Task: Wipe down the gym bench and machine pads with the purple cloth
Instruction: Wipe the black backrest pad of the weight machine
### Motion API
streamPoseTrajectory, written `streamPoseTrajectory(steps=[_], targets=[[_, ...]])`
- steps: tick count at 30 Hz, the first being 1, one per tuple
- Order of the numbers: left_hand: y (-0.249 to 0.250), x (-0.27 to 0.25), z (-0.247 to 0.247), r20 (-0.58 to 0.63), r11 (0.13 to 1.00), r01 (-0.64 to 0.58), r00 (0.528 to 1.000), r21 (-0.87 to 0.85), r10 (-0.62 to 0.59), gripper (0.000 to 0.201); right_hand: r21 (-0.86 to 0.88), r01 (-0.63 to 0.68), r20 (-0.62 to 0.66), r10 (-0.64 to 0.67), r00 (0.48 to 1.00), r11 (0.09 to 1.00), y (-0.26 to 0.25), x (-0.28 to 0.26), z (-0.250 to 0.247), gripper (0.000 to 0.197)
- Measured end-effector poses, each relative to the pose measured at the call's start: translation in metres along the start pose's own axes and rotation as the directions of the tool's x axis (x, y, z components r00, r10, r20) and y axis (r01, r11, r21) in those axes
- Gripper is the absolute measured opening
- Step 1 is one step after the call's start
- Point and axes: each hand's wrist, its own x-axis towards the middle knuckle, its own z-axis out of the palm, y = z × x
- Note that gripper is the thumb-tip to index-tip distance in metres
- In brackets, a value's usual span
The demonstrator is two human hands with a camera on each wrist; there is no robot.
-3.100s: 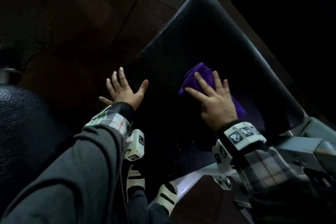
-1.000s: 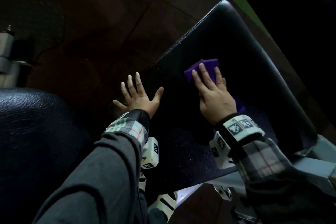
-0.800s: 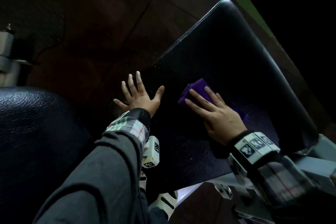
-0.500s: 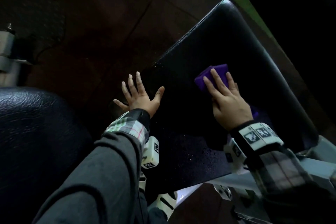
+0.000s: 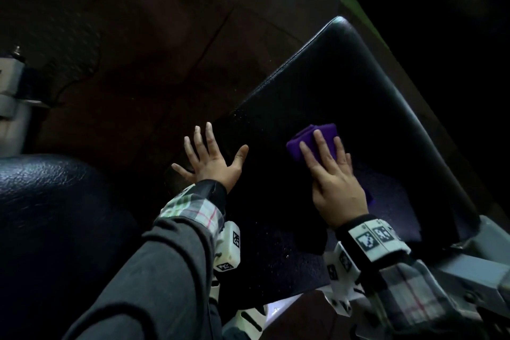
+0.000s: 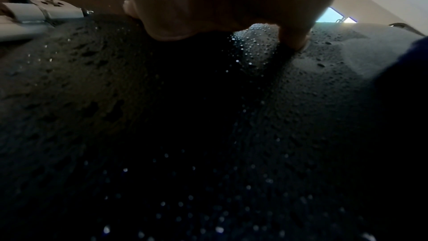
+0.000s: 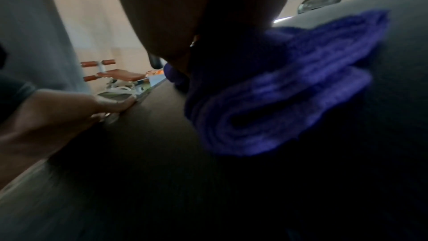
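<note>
A rounded pad (image 5: 41,215) of dark, pebbled vinyl with a glossy sheen fills the far left, well apart from either hand, and a pale metal bracket (image 5: 11,96) stands above it over dark brown floor (image 5: 138,36). Next comes the left hand (image 5: 211,164), released and flat, its fingers (image 5: 197,146) spread wide and straight, the palm pressing the left edge of the black worktop (image 5: 358,85) while the outer fingers overhang the floor; a plaid cuff and grey sleeve (image 5: 165,270) run back from it. The worktop is a long, tapering upholstered slab with rounded corners and a fine-grained skin; in the left wrist view, tiny water beads (image 6: 252,47) glisten on it just below the thumb. To the right, the right hand (image 5: 335,188) lies open on the purple cloth (image 5: 311,141), straight fingers (image 5: 321,146) pressing it down onto the middle of the worktop. The cloth is a soft, ribbed terry, folded in thick layers that bulge beyond the fingertips and beside the palm (image 7: 277,107). Grey painted metal frame (image 5: 483,265) meets the worktop at the far right.
</note>
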Motion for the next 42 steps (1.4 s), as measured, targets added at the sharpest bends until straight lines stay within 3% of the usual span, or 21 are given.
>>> streamPoseTrajectory(steps=[2,5,9,16,19,23,26,29,33,37,42], targets=[[0.001,-0.001,-0.001,0.002,1.0,0.004,1.0,0.002,-0.004,0.094,0.01,-0.09,-0.076,0.09,0.993,0.996,-0.002,0.019,-0.008,0.068],[0.001,0.0,0.0,-0.004,1.0,0.003,1.0,0.004,-0.003,0.094,-0.001,-0.183,-0.044,0.182,0.982,0.983,-0.012,0.062,-0.025,0.068],[0.0,0.0,0.001,-0.018,1.0,-0.003,1.0,-0.003,0.003,0.094,-0.06,-0.187,-0.025,0.186,0.982,0.98,-0.036,0.112,-0.031,0.068],[0.0,0.0,0.004,-0.074,0.999,-0.008,0.997,-0.031,0.006,0.093,-0.126,0.136,0.024,-0.134,0.991,0.983,-0.057,0.104,-0.004,0.067],[0.0,0.0,0.003,-0.08,0.999,-0.014,0.997,-0.038,0.011,0.092,-0.175,0.188,0.05,-0.182,0.982,0.966,-0.042,0.079,-0.002,0.065],[0.0,0.0,0.004,-0.069,0.999,-0.011,0.998,-0.038,0.008,0.093,-0.163,0.072,0.05,-0.064,0.997,0.984,-0.02,0.065,-0.019,0.068],[-0.001,0.0,0.005,-0.068,0.999,-0.01,0.998,-0.034,0.008,0.093,-0.107,-0.055,0.014,0.057,0.998,0.993,-0.019,0.083,-0.033,0.069],[-0.001,0.001,0.005,-0.067,0.999,-0.016,0.998,-0.032,0.013,0.093,-0.101,-0.098,0.002,0.099,0.995,0.99,-0.035,0.108,-0.034,0.071],[-0.002,0.002,0.006,-0.072,0.999,-0.019,0.997,-0.033,0.016,0.094,-0.136,0.032,0.073,-0.022,0.997,0.99,-0.058,0.119,-0.022,0.07],[-0.001,0.001,0.007,-0.1,0.998,-0.023,0.995,-0.05,0.018,0.094,-0.159,0.237,0.14,-0.216,0.966,0.958,-0.059,0.091,-0.009,0.061],[-0.001,0.001,0.006,-0.085,0.999,-0.021,0.996,-0.031,0.018,0.095,-0.173,0.24,0.131,-0.219,0.967,0.955,-0.029,0.065,-0.017,0.061]])
